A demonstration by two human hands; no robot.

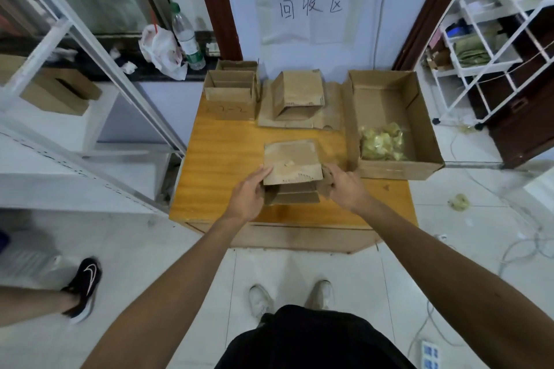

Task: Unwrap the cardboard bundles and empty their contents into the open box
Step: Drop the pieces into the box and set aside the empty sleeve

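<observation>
A folded cardboard bundle (290,163) lies at the middle of the wooden table (221,159), its top flap partly lifted. My left hand (248,195) grips its near left corner, thumb on top. My right hand (344,186) pinches a crumpled flap at its near right side. The large open box (425,129) stands on the right of the table, with a clear bag of yellowish pieces (382,142) in its near end. A second closed bundle (301,93) sits on flattened cardboard (329,111) at the back.
An open small box (230,93) stands at the table's back left. A plastic bottle (187,36) and bag (162,51) sit on a ledge behind. White wire shelves (491,48) stand right. Another person's leg and black shoe (84,287) are at left. Cables lie on the floor.
</observation>
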